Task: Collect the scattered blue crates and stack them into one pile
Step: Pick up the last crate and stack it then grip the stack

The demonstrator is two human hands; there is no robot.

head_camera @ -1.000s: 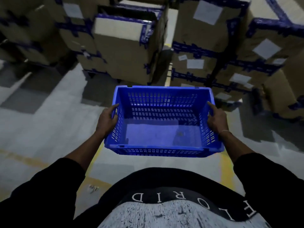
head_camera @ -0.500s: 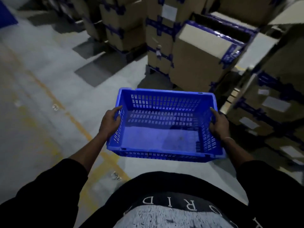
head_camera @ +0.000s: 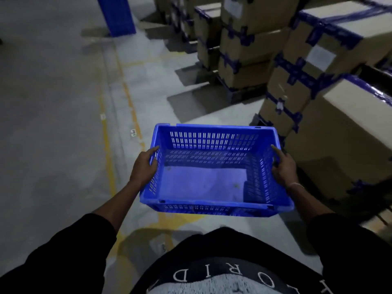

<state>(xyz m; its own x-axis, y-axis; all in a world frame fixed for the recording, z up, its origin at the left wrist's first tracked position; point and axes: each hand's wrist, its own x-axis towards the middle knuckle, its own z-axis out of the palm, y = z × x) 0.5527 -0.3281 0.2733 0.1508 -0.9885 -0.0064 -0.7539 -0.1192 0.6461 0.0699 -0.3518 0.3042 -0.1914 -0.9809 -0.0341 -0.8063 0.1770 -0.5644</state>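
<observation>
Blue crate (head_camera: 203,183) carried in both hands, held off the floor (head_camera: 53,124) in front of the body.

Left hand (head_camera: 144,166) grips the crate's left rim, right hand (head_camera: 283,166) grips the right rim, thumbs on top, fingers curled round the outside. Crate is upright, nothing in it. Stacks of taped cardboard boxes (head_camera: 331,85) sit to the right, near and far. A blue upright object (head_camera: 116,15) stands far left of centre; can't tell what it is. Yellow lines (head_camera: 107,145) run along the floor on the left.
</observation>
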